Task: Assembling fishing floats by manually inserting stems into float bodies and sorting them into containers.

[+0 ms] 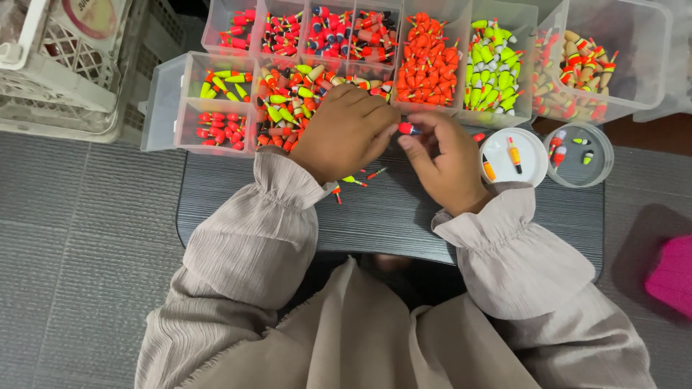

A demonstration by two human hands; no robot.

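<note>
By the far left corner of my desk, a round red-rimmed cream label (88, 16) lies inside a white slatted crate (58, 72) on the floor.

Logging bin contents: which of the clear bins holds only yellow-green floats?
The clear bin second from the right in the back row, just above the white lid. Its floats are yellow-green with orange tips; the bin to its left is all orange-red.
</note>
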